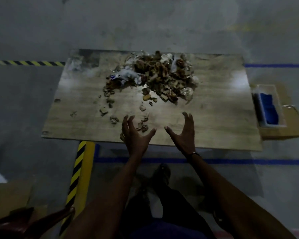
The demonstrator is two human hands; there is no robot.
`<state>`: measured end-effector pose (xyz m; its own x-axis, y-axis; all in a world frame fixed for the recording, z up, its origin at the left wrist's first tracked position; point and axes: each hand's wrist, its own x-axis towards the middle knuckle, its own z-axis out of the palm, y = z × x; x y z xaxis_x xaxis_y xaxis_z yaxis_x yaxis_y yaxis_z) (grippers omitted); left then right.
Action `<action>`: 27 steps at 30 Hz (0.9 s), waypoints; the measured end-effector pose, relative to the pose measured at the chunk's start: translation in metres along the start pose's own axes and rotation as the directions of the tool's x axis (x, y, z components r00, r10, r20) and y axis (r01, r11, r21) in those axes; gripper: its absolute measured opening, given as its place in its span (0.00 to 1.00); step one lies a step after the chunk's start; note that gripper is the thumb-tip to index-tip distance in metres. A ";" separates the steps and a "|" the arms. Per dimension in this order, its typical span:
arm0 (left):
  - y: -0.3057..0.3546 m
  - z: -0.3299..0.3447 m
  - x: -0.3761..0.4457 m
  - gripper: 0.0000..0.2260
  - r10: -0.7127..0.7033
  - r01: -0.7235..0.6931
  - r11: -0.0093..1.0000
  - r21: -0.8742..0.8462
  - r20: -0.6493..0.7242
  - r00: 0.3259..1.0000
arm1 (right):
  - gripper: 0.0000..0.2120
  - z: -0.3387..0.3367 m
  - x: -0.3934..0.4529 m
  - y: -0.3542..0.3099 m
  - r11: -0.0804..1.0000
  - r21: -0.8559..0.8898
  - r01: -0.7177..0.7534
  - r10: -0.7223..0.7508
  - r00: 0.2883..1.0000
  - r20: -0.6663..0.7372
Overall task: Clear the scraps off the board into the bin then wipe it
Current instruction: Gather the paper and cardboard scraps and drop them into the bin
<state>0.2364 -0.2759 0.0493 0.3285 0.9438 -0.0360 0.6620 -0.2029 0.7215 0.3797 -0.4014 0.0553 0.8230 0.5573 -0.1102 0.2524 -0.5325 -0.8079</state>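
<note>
The job looks barely begun: the wooden board [214, 121] lies flat on the grey floor [145, 28] and a big heap of scraps [162, 75] sits on it toward twelve o'clock, brown bits mixed with crumpled white and blue wrappers, with a loose trail of smaller crumbs [109, 100] running down toward seven o'clock and a few more near the front edge. Nothing appears swept off so far and the wood is smeared and dusty, so both the clearing and the wiping are left to do. The left hand [135, 135] and the right hand [185, 133] hover over the near edge of the board at six o'clock, both spread wide with fingers apart and slightly curved, thumbs pointing at each other, holding nothing; they look set to scoop the heap, though that is only my reading. At three o'clock, just beside the board's right edge, stands a cardboard box [283, 130] with something blue [268, 107] inside; whether this serves as the bin I cannot tell, and no cloth for wiping shows clearly. Yellow and black hazard tape [76, 173] runs along the floor at seven and at ten o'clock, and blue tape lines [248, 161] cross below the board. More flat cardboard [9, 195] lies at eight o'clock. Nothing stands between the hands and the heap, though the dim light hides small crumbs
</note>
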 end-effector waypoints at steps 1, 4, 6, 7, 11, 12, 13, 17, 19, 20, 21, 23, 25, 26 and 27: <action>-0.008 0.005 0.009 0.49 -0.019 0.018 0.999 0.046 0.018 1.000 | 0.52 0.008 0.012 0.005 1.000 -0.024 -0.016 0.016 1.000 0.013; -0.030 0.028 0.035 0.57 -0.052 0.039 0.986 0.165 0.079 0.996 | 0.58 0.036 0.054 0.027 0.996 -0.081 -0.047 0.049 0.999 0.017; -0.033 0.032 0.040 0.60 -0.034 0.000 0.968 0.253 0.131 0.991 | 0.60 0.037 0.063 0.034 0.990 -0.119 -0.080 0.079 0.997 -0.010; -0.041 0.037 0.048 0.61 -0.038 -0.009 0.956 0.292 0.157 0.987 | 0.61 0.046 0.071 0.038 0.985 -0.142 -0.099 0.099 0.995 -0.007; -0.076 0.044 0.084 0.60 0.100 -0.180 0.926 0.330 0.246 0.964 | 0.59 0.089 0.083 0.040 0.958 -0.250 -0.137 0.136 0.990 -0.021; -0.080 0.042 0.096 0.59 0.163 -0.244 0.916 0.318 0.260 0.952 | 0.58 0.100 0.085 0.038 0.954 -0.267 -0.140 0.134 0.990 -0.040; -0.083 0.040 0.108 0.57 0.211 -0.286 0.908 0.305 0.258 0.943 | 0.57 0.111 0.087 0.034 0.949 -0.284 -0.138 0.126 0.990 -0.059; -0.091 0.033 0.160 0.51 0.311 -0.386 0.885 0.259 0.288 0.906 | 0.51 0.152 0.087 0.014 0.951 -0.297 -0.089 0.068 0.995 -0.079; -0.094 0.033 0.184 0.47 0.368 -0.450 0.858 0.247 0.316 0.874 | 0.48 0.170 0.092 0.003 0.953 -0.296 -0.067 0.050 0.997 -0.067; -0.095 0.033 0.192 0.45 0.381 -0.463 0.853 0.239 0.319 0.868 | 0.47 0.176 0.094 -0.003 0.956 -0.291 -0.045 0.032 0.998 -0.047; -0.096 0.032 0.200 0.44 0.392 -0.475 0.850 0.229 0.327 0.860 | 0.46 0.182 0.096 -0.008 0.960 -0.279 -0.013 0.005 1.000 -0.028; -0.098 0.026 0.212 0.41 0.448 -0.533 0.821 0.207 0.345 0.825 | 0.42 0.186 0.101 -0.019 0.972 -0.231 0.043 -0.052 0.998 -0.033; -0.105 0.014 0.221 0.41 0.503 -0.580 0.778 0.242 0.314 0.805 | 0.38 0.180 0.111 -0.022 0.976 -0.204 0.070 -0.096 0.988 -0.118; -0.111 0.006 0.224 0.43 0.499 -0.569 0.770 0.289 0.283 0.819 | 0.37 0.175 0.118 -0.020 0.974 -0.217 0.067 -0.108 0.978 -0.180; -0.116 -0.003 0.226 0.45 0.467 -0.528 0.780 0.336 0.249 0.848 | 0.37 0.168 0.125 -0.016 0.972 -0.234 0.037 -0.096 0.965 -0.243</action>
<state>0.2316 -0.0383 -0.0407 0.7557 0.6409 0.1344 0.5691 -0.7443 0.3495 0.3932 -0.2162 -0.0433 0.8939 0.4341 0.1116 0.3951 -0.6456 -0.6536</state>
